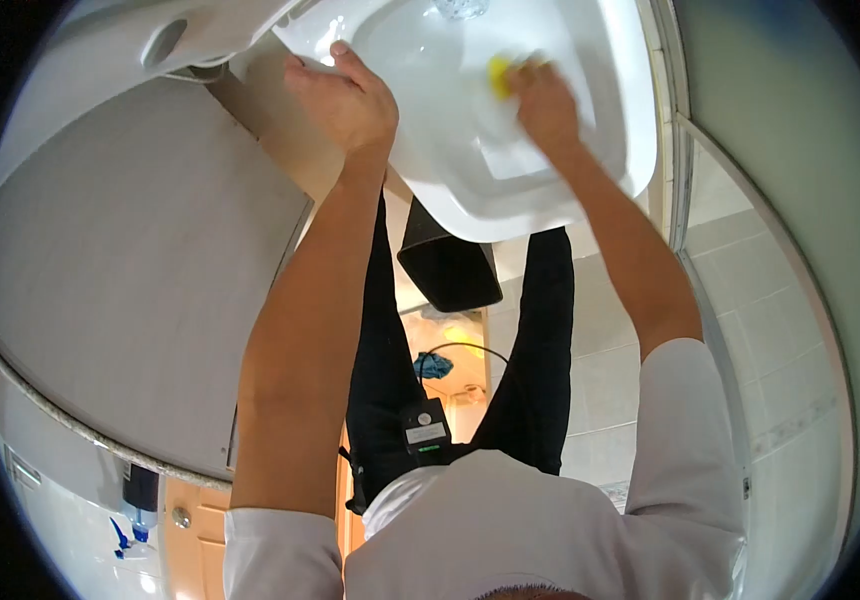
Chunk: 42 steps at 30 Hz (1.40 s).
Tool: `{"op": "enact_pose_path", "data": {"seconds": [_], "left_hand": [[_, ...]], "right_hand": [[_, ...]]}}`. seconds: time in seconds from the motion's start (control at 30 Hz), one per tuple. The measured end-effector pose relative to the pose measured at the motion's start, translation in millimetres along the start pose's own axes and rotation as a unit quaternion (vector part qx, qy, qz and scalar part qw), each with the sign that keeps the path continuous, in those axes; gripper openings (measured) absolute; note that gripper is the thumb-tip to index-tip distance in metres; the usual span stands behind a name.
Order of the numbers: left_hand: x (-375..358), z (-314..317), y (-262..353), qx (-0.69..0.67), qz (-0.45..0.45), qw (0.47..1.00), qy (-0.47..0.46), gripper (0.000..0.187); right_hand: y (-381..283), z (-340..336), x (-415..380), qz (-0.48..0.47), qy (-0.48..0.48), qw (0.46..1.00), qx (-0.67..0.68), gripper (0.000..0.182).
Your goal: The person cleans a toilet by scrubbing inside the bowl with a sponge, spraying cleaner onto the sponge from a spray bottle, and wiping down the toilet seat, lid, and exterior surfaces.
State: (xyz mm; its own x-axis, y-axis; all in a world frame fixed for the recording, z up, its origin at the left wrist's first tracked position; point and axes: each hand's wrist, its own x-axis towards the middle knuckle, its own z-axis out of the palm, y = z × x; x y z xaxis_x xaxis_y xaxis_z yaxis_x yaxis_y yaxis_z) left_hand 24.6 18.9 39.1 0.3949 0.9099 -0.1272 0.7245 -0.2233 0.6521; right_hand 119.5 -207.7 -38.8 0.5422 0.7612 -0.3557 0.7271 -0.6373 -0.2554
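Note:
A white sink basin (430,130) fills the upper middle of the head view. My right hand (547,103) is inside the basin, its fingers closed on a yellow sponge (499,77); both are slightly blurred. At the basin's left edge is my left hand (352,106), thumb and fingers apart, with its palm by the rim. Nothing shows in its grasp. At the top of the basin there is a shiny, clear-looking patch around the drain area, too unclear to tell what it is.
A black bin (448,268) stands below the sink, between my legs. A large grey panel (130,260) lies on the left. Glass with a metal frame (683,180) borders the right side. A blue cloth (433,366) lies farther down.

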Motion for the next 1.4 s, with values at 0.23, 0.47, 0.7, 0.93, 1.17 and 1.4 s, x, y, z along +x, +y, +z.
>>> {"op": "enact_pose_path", "data": {"seconds": [0.23,0.47,0.7,0.93,1.17,1.4], "left_hand": [[4,2,0,0.005,0.013,1.000,-0.004,0.069],[1,-4,10,0.067,-0.007,0.998,-0.019,0.070],[2,-2,12,0.029,0.022,0.999,0.006,0.065],[10,9,-17,0.075,0.109,0.990,0.042,0.061],[9,8,-11,0.020,0.065,0.998,0.018,0.058],[6,-2,2,0.071,0.045,0.996,0.019,0.058]], "right_hand": [[-99,10,-12,-0.065,0.045,0.979,0.189,0.046],[-10,-30,-68,0.030,-0.171,0.980,0.100,0.031],[-93,-24,-42,0.190,-0.324,0.743,0.554,0.026],[-110,-50,-135,0.030,-0.048,0.921,0.385,0.034],[-139,-70,-75,-0.039,0.032,0.945,0.325,0.042],[17,-39,-216,-0.103,-0.021,0.986,0.133,0.035]]}}
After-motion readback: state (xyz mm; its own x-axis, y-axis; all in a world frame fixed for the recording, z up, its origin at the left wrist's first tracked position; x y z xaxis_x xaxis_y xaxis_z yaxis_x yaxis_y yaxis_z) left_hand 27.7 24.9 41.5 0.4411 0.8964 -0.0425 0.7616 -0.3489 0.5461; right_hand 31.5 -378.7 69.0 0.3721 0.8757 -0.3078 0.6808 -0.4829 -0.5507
